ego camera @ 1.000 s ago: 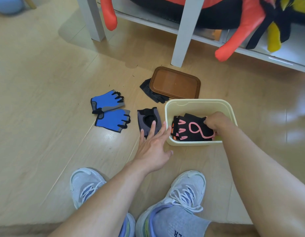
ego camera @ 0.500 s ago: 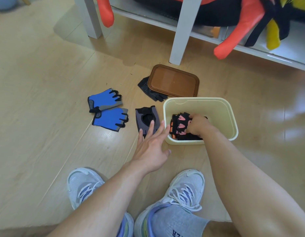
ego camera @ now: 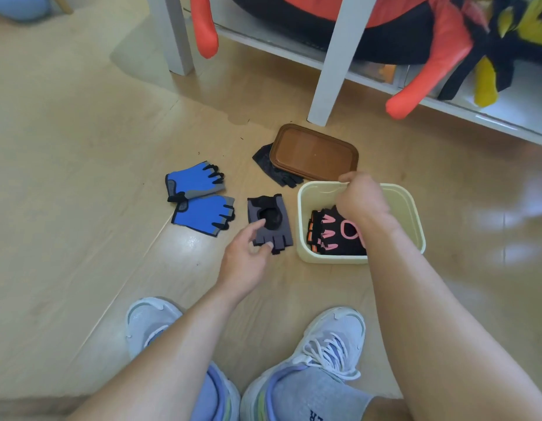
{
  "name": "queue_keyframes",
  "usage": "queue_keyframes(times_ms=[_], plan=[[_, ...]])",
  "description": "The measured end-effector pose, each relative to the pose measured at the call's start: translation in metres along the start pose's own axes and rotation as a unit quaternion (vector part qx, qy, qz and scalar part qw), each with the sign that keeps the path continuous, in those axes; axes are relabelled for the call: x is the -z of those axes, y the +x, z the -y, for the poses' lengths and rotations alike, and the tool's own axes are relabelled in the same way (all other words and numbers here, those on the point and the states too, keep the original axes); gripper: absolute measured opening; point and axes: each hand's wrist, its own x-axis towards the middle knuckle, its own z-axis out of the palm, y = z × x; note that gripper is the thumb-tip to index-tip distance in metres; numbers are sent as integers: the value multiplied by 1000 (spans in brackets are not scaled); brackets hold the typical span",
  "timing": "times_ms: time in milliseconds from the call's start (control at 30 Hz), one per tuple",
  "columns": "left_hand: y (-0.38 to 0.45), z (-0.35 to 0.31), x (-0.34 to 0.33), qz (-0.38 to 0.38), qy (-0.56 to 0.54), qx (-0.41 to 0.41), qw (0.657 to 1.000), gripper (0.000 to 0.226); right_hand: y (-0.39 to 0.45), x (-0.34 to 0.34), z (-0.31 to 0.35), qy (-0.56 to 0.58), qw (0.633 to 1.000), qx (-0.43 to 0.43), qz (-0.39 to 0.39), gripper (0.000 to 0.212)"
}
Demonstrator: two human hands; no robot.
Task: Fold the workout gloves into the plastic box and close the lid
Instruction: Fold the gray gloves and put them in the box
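A cream plastic box (ego camera: 411,214) stands open on the wooden floor. Folded black gloves with pink and orange trim (ego camera: 333,235) lie in its left half. My right hand (ego camera: 362,199) hovers over the box with fingers curled and nothing in them. Left of the box lies a grey and black glove (ego camera: 274,212); my left hand (ego camera: 246,253) pinches its near edge between thumb and forefinger. Two blue gloves (ego camera: 199,199) lie further left. The brown lid (ego camera: 315,153) rests behind the box, partly on a black glove (ego camera: 274,173).
My two feet in pale sneakers (ego camera: 330,344) are planted just in front of the box. A white shelf leg (ego camera: 333,71) stands behind the lid. Orange, black and yellow plush toys (ego camera: 415,86) hang off the low shelf.
My right hand let go of the pink-trimmed gloves and rose out of the box toward its back rim. My left hand moved from flat beside the box onto the grey glove and pinched it.
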Motion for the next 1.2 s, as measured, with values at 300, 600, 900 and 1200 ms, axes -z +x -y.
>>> queue_keyframes(times_ms=[300,600,900,1200], plan=[[16,11,26,-111,-138,120,977,34,-63,-83,78,92,968,222,63,57],[35,15,40,-188,-247,175,934,16,23,-153,84,-46,989,55,132,93],[47,25,33,-167,-290,228,915,17,80,-164,105,-256,950,7,177,142],[43,24,33,-145,-308,243,908,18,47,-156,91,-247,960,93,95,57]])
